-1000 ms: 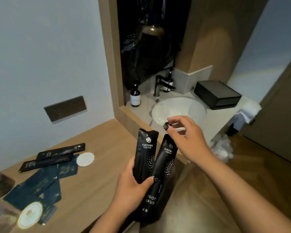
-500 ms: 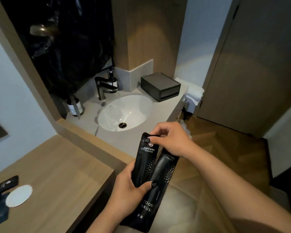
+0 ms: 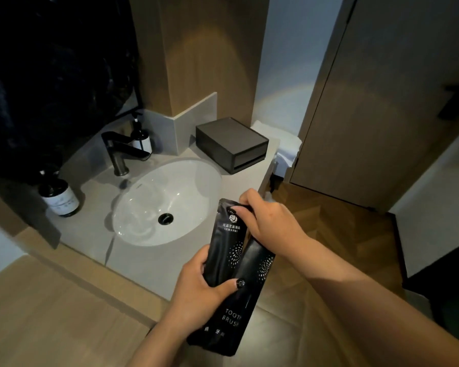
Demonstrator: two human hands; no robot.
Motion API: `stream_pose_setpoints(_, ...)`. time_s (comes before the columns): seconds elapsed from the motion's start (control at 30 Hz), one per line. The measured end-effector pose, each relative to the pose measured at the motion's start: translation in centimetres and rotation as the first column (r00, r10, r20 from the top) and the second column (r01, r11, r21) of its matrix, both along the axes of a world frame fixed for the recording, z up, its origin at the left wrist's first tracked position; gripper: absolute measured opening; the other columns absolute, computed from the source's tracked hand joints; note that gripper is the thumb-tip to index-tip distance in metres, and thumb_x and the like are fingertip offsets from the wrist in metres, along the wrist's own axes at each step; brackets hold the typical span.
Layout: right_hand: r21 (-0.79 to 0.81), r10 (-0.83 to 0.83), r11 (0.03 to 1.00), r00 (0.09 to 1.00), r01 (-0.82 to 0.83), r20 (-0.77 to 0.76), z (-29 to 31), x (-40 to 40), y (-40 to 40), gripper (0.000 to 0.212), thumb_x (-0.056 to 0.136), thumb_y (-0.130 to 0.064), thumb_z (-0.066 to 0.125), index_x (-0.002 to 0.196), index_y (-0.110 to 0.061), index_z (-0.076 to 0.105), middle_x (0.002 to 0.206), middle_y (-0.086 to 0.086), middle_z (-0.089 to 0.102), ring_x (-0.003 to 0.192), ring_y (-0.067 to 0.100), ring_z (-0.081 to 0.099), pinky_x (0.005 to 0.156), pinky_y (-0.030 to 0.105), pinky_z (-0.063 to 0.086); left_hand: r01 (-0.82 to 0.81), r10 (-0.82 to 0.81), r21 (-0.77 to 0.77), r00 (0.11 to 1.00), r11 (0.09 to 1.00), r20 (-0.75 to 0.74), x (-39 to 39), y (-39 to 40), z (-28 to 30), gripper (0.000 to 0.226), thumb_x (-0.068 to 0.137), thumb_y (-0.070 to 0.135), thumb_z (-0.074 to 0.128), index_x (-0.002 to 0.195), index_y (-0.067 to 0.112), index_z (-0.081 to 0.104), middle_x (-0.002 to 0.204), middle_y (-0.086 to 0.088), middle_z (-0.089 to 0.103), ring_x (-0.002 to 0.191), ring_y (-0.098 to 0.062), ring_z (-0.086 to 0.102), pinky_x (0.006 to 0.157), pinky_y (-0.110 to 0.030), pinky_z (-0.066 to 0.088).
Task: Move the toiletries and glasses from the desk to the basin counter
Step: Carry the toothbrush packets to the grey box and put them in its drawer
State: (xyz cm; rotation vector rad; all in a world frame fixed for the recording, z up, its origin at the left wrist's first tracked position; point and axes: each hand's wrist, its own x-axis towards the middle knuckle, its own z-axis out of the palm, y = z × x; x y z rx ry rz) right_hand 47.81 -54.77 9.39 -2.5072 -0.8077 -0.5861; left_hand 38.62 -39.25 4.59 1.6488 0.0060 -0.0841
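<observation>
**Two packets in hand, over the counter edge, not set down yet**

Left hand (image 3: 196, 290) is wrapped round the middle of two black toothbrush packets (image 3: 229, 263), thumb across the front, holding both together. Right hand (image 3: 268, 221) is pinching their top ends. The packets hang upright and overlapping, over the near right edge of the basin counter (image 3: 143, 263), touching nothing below as far as I can see.

Risks, my read:
- Packets look slick and glossy. If the right hand pulls one free while the left loosens, the other could slide out and drop to the wood floor (image 3: 329, 229), or into the gap between counter and floor.
- The sink bowl (image 3: 167, 202) takes up most of the counter. Set down too far in and a packet slips into the bowl, maybe wet; can't tell if there's water in it.
- Free flat strip is narrow: near the front edge, or on the left by the brown bottle (image 3: 60, 198). Placed half over the edge, a packet could tip off.
- The black box (image 3: 232, 144) fills the far right corner, so no room there.

Surroundings: grey stone-look counter, white oval bowl, dark tap (image 3: 119, 152) at the far side with a second pump bottle (image 3: 141, 139) behind it. Wooden desk (image 3: 51, 313) butts up at near left, slightly lower. Dark mirror far left, wood panel behind, closed door (image 3: 382, 102) on the right. Dim light, one warm spot on the panel.
</observation>
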Motion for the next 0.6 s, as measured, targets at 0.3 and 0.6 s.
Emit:
stream_pose_setpoints(0.3,0.302,-0.116,0.947,0.993,0.108,0.007,0.4,7.0,-1.6,0.041,0.094,-0.043,0.038,0.090,-0.006,0.053,0.058,0.007,0.057,0.047,0.026,0.054,0.044,0.042,0.047,0.314,-0.331,-0.108,0.918,0.943,-0.217,7.4,-1.2,-0.1,0.039,0.081,0.012,0.074,0.116,0.017,0.058,0.104,-0.004,0.074,0.098,-0.020,0.071,0.089,-0.041,0.054)
stream_pose_setpoints(0.6,-0.063,-0.084,0.993,0.979,0.098,0.187,1.0,13.8,-6.8,0.031,0.093,-0.033,0.048,0.109,-0.009,0.058,0.097,0.006,0.060,0.081,0.022,0.054,0.066,0.035,0.049,0.354,-0.378,-0.144,0.900,0.924,-0.216,14.0,-6.9,-0.8,0.009,0.094,0.006,0.055,0.102,0.010,0.052,0.077,-0.008,0.069,0.066,-0.021,0.065,0.059,-0.026,0.051)
